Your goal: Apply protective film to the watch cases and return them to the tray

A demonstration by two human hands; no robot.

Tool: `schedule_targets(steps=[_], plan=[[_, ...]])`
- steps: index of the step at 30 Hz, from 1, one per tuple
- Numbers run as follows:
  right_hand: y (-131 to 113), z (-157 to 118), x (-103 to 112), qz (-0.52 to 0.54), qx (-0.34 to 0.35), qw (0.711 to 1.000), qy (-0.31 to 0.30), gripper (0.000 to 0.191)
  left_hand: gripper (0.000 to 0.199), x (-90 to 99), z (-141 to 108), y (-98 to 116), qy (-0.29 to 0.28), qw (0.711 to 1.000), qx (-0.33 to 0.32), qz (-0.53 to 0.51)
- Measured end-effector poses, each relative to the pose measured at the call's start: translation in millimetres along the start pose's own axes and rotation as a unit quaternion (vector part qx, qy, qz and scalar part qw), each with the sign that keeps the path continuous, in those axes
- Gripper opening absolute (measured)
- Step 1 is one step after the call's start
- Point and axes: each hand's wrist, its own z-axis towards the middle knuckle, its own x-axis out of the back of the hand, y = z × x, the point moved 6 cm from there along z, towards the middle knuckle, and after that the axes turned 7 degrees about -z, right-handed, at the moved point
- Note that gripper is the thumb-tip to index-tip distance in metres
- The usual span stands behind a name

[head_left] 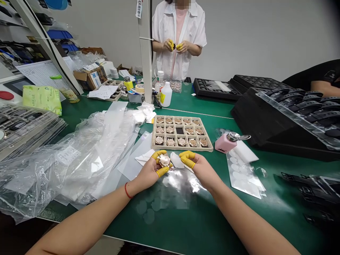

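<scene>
My left hand (152, 169), with yellow finger cots and a red string at the wrist, holds a round gold-rimmed watch case (164, 160) between thumb and fingers. To its right, my right hand (198, 166) pinches a small white cloth (177, 160) at its edge with yellow-covered fingertips. Just beyond both hands lies a beige compartment tray (209, 146) with several similar watch cases; one compartment (180, 130) in its middle row holds none. Clear film (175, 187) lies on the green table (196, 223) beneath the hands.
A pink pump bottle (225, 142) and white sheets (243, 173) are at right, near a black rack of straps (281, 127). Plastic bags (87, 156) cover the left side. A white bottle (166, 94) stands behind the tray. Across the table stands a person (179, 39) wearing yellow finger cots.
</scene>
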Motion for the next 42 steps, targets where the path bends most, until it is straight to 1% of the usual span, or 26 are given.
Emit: schedule_targets(steps=[3, 5, 7, 10, 14, 26, 29, 31, 33, 34, 35, 37, 38, 39, 40, 42], plan=[[0.3, -5.0, -14.2, 0.065, -0.039, 0.996, -0.043, 0.020, 0.050, -8.1, -4.7, -1.2, -0.044, 0.999, 0.018, 0.013], [-2.4, -9.0, -24.9, 0.073, -0.037, 0.994, -0.073, 0.020, 0.049, -11.7, -7.5, -2.5, -0.062, 0.998, 0.019, 0.016], [-5.0, -11.8, -31.0, 0.067, -0.030, 0.994, -0.085, 0.020, 0.049, -13.8, -9.2, -3.4, -0.074, 0.997, 0.014, 0.029], [-4.4, -13.4, -31.0, 0.057, -0.040, 0.995, -0.066, 0.019, 0.048, -15.0, -10.1, -3.5, -0.081, 0.995, 0.004, 0.052], [-2.8, -13.6, -30.2, 0.054, -0.042, 0.996, -0.062, 0.020, 0.047, -14.8, -10.3, -3.3, -0.079, 0.995, 0.003, 0.064], [3.4, -11.4, -28.4, 0.014, -0.022, 0.999, -0.042, 0.019, 0.048, -14.8, -11.0, -4.2, -0.075, 0.996, 0.014, 0.051], [1.3, -12.0, -31.6, 0.007, -0.020, 0.999, -0.050, 0.021, 0.048, -14.6, -11.2, -5.3, -0.078, 0.996, 0.013, 0.050], [0.4, -11.9, -30.1, -0.026, -0.012, 0.998, -0.052, 0.021, 0.050, -14.3, -11.3, -6.1, -0.078, 0.996, 0.014, 0.046], [0.5, -10.0, -18.7, -0.111, 0.017, 0.994, -0.014, 0.019, 0.052, -13.9, -11.2, -7.3, -0.074, 0.996, 0.022, 0.045], [0.9, -8.7, -9.9, -0.175, 0.041, 0.984, 0.017, 0.018, 0.052, -13.7, -11.1, -8.0, -0.071, 0.996, 0.029, 0.045], [2.0, -7.4, -0.7, -0.251, 0.066, 0.965, 0.047, 0.018, 0.052, -13.7, -10.9, -8.9, -0.070, 0.996, 0.038, 0.043], [9.4, -4.5, 16.0, -0.407, 0.098, 0.904, 0.089, 0.020, 0.052, -14.0, -10.5, -10.8, -0.070, 0.995, 0.058, 0.030], [15.9, -2.6, 23.0, -0.472, 0.099, 0.870, 0.098, 0.022, 0.053, -14.3, -10.2, -11.7, -0.071, 0.995, 0.068, 0.020], [23.4, -0.6, 29.0, -0.521, 0.094, 0.843, 0.101, 0.023, 0.053, -14.7, -9.9, -12.6, -0.072, 0.994, 0.077, 0.009], [30.5, 1.1, 34.0, -0.551, 0.087, 0.824, 0.103, 0.025, 0.053, -14.9, -9.4, -13.5, -0.073, 0.994, 0.084, 0.001], [40.8, 3.2, 40.2, -0.573, 0.076, 0.809, 0.105, 0.024, 0.053, -14.9, -8.2, -15.7, -0.070, 0.993, 0.092, -0.008]])
